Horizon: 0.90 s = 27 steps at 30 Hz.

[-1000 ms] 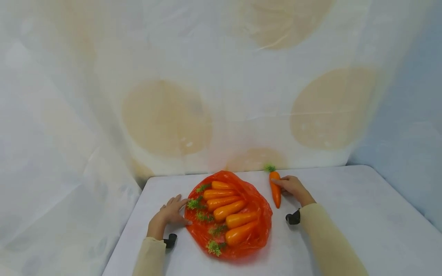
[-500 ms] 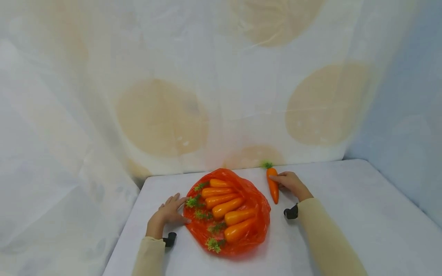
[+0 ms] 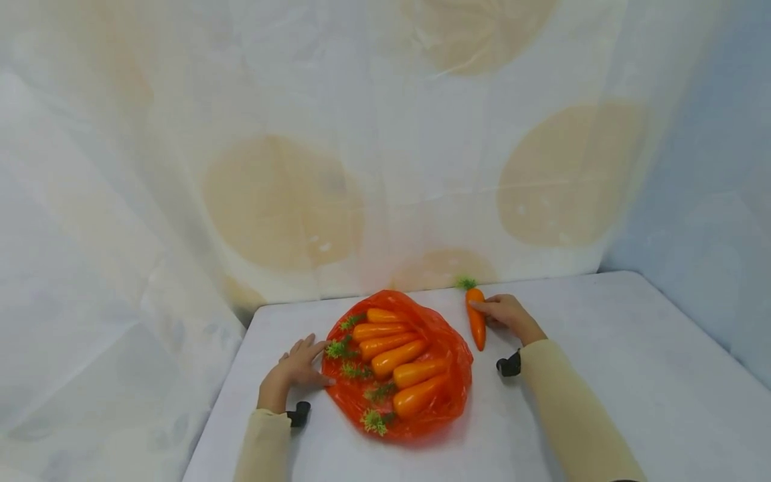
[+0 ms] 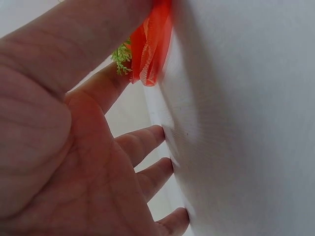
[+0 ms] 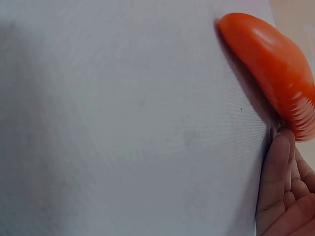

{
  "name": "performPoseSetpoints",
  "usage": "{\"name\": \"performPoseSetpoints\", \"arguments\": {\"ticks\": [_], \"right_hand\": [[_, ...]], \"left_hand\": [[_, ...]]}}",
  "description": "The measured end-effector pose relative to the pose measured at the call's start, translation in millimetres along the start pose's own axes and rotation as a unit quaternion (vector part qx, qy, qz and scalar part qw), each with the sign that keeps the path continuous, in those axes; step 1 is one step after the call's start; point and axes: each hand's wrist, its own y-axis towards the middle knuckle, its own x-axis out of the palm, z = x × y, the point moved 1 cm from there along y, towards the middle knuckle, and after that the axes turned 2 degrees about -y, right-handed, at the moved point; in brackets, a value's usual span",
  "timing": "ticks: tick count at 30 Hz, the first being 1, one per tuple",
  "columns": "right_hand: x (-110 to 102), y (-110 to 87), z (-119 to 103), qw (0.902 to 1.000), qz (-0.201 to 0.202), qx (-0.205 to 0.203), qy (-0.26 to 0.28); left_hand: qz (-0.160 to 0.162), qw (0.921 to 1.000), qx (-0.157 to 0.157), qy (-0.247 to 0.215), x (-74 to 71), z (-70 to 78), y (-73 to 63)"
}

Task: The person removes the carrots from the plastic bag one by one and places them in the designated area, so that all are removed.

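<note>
A red plastic bag [image 3: 460,365] lies flat on the white table in the head view. Several toy carrots [image 3: 397,357] are lined up on it, green tops to the left. My left hand [image 3: 296,368] is spread at the bag's left edge, thumb and forefinger touching it. In the left wrist view, the other fingertips [image 4: 165,167] rest on the tabletop, and a bit of red bag [image 4: 156,44] shows past the thumb. Right of the bag lies a single carrot [image 3: 476,325], pinched by my right hand [image 3: 508,316]. The right wrist view shows its orange body [image 5: 270,59] against the table.
The white table [image 3: 578,321] reaches back to a pale curtain [image 3: 385,167] with tan circles. More white sheeting hangs at the left and right sides. A dark wrist-worn device [image 3: 508,365] sits under the right wrist, another [image 3: 299,414] by the left.
The head view has tilted slightly, so everything sits a little higher in it. Hands, bag and carrots keep their places relative to one another.
</note>
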Motion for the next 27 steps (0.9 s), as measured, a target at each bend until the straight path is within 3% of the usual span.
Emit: {"name": "performPoseSetpoints", "arguments": {"ticks": [19, 27], "right_hand": [[2.8, -3.5, 2.5, 0.9999, -0.003, 0.005, 0.014], [2.2, -3.3, 5.6, 0.9998, 0.002, -0.012, 0.016]], "left_hand": [[-0.003, 1.0, -0.002, 0.004, 0.9, -3.2, 1.1], [0.002, 1.0, 0.002, 0.002, 5.0, -2.9, -0.7]]}}
